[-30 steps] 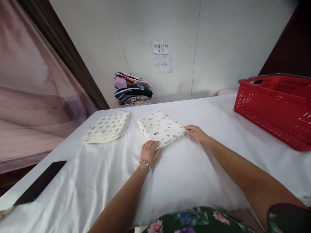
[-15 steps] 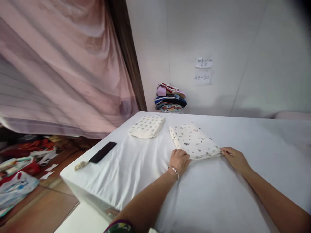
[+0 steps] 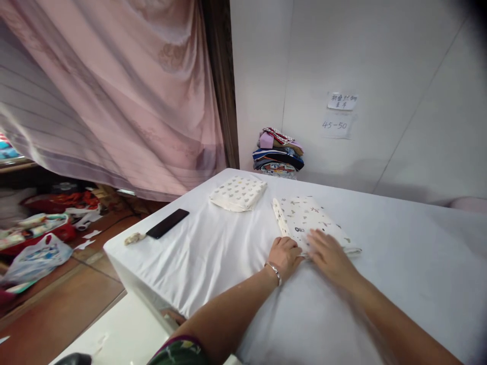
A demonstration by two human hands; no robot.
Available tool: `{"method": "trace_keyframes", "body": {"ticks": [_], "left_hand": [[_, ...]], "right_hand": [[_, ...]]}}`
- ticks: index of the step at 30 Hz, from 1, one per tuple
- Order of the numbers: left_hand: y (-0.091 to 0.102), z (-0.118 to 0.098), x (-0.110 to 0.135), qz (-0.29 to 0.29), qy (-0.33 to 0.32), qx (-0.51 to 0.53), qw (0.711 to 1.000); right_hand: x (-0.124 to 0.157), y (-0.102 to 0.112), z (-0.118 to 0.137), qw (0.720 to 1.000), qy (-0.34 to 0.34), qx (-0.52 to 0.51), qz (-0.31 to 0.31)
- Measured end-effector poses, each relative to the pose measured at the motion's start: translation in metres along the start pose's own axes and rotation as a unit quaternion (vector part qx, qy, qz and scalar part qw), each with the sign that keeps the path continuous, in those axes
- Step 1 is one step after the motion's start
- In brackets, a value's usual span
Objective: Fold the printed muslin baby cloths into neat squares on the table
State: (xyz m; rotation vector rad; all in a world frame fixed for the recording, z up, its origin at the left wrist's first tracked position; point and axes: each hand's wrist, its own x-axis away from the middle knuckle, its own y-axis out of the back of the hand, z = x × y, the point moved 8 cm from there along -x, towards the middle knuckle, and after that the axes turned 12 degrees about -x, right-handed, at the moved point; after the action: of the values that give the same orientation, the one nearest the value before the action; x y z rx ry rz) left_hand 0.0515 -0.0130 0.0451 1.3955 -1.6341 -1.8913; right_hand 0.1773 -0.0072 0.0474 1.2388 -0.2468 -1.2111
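A folded white cloth (image 3: 310, 215) with small printed figures lies on the white-covered table (image 3: 228, 243). My left hand (image 3: 283, 256), with a silver bracelet at the wrist, has its fingers curled over the cloth's near left corner. Slightly blurred, my right hand (image 3: 329, 256) rests with outstretched fingers on the near edge, close beside the left one. Part of that edge is hidden under both hands. Behind and to the left sits a second folded cloth (image 3: 239, 193), with a pattern of small grey motifs, untouched.
A black phone (image 3: 167, 223) with a fluffy strap lies at the table's left edge. A stack of folded fabrics (image 3: 278, 154) stands by the wall at the back. A pink curtain (image 3: 152, 101) hangs at left, above bags and a red basket (image 3: 68, 229) on the floor.
My right hand has let go of the cloth's near right corner and moved left, onto the near edge beside my left hand. The left hand stays at its corner. The view has shifted left.
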Motion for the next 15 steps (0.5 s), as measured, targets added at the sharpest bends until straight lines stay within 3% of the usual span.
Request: {"method": "trace_keyframes", "body": {"ticks": [2, 4, 7, 9, 13, 15], "left_hand": [[0.002, 0.003, 0.003, -0.007, 0.016, 0.024, 1.000], [0.005, 0.009, 0.006, -0.017, 0.035, 0.069, 0.997], [0.011, 0.029, 0.000, -0.043, 0.087, 0.149, 0.984], [0.010, 0.055, -0.012, -0.040, 0.159, 0.181, 0.970], [-0.015, 0.119, -0.044, 0.075, 0.351, 0.154, 0.920], [-0.027, 0.144, -0.063, 0.111, 0.401, 0.138, 0.899]], "right_hand": [[0.005, -0.024, 0.002, 0.998, 0.009, 0.033, 0.054], [0.010, -0.035, -0.002, 0.996, 0.009, 0.048, 0.068], [0.014, -0.036, -0.006, 0.997, 0.016, 0.053, 0.058], [0.014, -0.033, -0.005, 0.997, 0.026, 0.051, 0.047], [0.012, -0.032, -0.004, 0.997, 0.035, 0.049, 0.037], [0.012, -0.034, -0.005, 0.997, 0.036, 0.054, 0.041]]}}
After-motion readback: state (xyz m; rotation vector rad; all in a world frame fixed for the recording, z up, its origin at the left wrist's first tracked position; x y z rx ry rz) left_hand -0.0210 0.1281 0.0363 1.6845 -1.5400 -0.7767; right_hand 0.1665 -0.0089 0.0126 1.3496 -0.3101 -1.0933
